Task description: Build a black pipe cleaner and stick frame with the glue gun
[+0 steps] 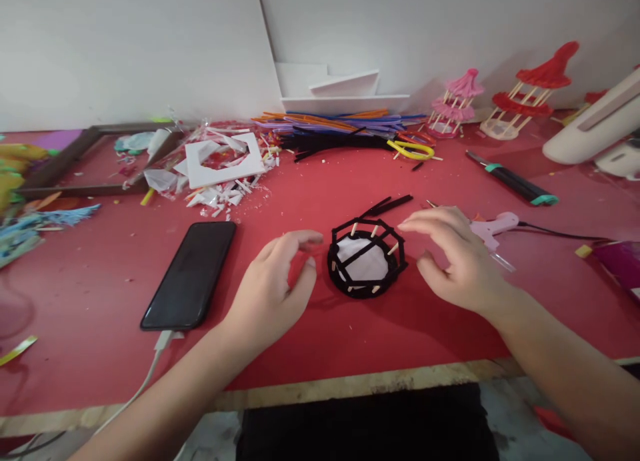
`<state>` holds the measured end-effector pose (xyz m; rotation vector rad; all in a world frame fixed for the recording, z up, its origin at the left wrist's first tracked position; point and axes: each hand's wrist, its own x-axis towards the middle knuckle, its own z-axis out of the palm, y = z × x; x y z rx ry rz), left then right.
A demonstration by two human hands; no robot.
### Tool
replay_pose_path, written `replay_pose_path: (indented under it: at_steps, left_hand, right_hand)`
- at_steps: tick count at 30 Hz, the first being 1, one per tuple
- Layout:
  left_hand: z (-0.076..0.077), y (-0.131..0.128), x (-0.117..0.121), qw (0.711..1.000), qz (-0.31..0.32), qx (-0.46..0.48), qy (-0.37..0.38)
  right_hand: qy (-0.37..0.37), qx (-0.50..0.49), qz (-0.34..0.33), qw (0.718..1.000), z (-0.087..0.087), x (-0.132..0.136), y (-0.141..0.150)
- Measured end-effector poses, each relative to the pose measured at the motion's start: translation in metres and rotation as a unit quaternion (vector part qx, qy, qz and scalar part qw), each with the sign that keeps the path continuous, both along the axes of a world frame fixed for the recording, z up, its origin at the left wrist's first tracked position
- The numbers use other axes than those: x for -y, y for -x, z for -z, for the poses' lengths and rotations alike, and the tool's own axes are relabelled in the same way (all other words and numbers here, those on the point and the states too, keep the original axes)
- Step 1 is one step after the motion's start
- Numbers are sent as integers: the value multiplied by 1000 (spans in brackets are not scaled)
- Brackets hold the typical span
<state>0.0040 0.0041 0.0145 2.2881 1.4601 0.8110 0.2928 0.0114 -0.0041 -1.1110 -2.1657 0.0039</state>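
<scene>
A small round frame of black pipe cleaners and pale wooden sticks stands on the red table, with a white base inside it. My left hand is just left of it, fingers curved and apart from the thumb, holding nothing. On the other side, my right hand hovers with thumb and fingers spread, also holding nothing. Neither hand appears to touch the frame. Behind it lie loose black pipe cleaner pieces. A pink glue gun rests beyond my right hand, which partly hides it.
A black phone with a white cable lies left. At the back are foam scraps, coloured pipe cleaners, a pink tower and a red tower. A utility knife lies back right; the table's edge is near me.
</scene>
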Motion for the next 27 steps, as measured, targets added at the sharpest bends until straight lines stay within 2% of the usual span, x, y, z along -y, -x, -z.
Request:
replay_pose_path:
  at_steps: [3,7,10,13,16,22,27]
  left_hand:
    - [-13,-5,-6,997,0,-72,-30]
    - [-17,-9,-17,994,35,-104,12]
    - [-7,-9,-28,994,66,-30,78]
    - [7,-6,-39,983,103,57,145]
    - [16,-2,-45,966,123,147,172]
    - [18,3,-42,948,96,217,210]
    - [14,4,-37,943,124,208,228]
  right_hand:
    - [-18,-38,33,999,-5,-6,-9]
    - [-5,-55,92,994,-12,-18,-21]
    - [41,17,96,994,-15,-28,-22]
    - [95,129,81,984,-13,-40,-16]
    - [113,193,68,972,-7,-58,-10]
    - [133,242,40,960,-2,-91,6]
    - [140,251,18,958,-8,-94,16]
